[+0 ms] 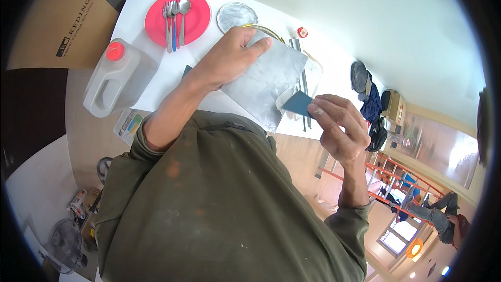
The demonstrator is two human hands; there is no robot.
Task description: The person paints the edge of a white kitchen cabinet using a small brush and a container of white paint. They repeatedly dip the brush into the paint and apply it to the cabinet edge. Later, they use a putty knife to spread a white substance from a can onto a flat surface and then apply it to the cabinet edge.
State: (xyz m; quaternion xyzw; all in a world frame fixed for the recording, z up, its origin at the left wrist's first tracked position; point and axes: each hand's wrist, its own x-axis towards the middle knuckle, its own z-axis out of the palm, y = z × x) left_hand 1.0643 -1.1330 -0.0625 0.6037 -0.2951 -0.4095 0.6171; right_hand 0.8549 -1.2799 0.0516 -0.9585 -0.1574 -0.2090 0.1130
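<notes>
My left hand (236, 56) grips the upper edge of a flat grey sheet (262, 74), thumb on its face. Whitish smears cover the sheet, and an irregular pale patch shows at its lower right edge. Between thumb and fingers, my right hand (340, 125) pinches a small dark blue-grey flat piece (298, 104), its edge beside that patch; whether they touch, I cannot tell. Partly behind the sheet is a gold-coloured round rim (266, 31), with a round metal lid (237, 16) beyond it. Metal strips (304, 82) lie on the white table to the sheet's right.
On the white table (156, 98) are a pink plate (199, 19) with forks and spoons and a small red-capped container (301, 32). A translucent jug (117, 82) stands at left, near a cardboard box (58, 27). Bags (377, 129), orange ladders (391, 180) and people are at right.
</notes>
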